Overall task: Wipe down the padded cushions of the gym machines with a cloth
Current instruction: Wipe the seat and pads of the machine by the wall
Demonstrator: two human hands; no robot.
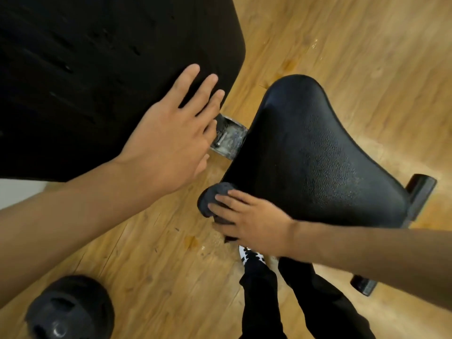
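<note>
A wooden floor (367,45) carries a big black back pad (97,69) filling the upper left of the frame, a pebbled black seat cushion (305,148) at centre right, and a black weight plate (71,311) at lower left. The left grip (171,133) lies released, fingers spread flat on the back pad's lower right corner. The right grip (254,223) grasps a dark grey cloth (210,196) (bunched into a wad) against the seat cushion's lower left edge, below the scuffed metal bracket (230,138) between the pads.
</note>
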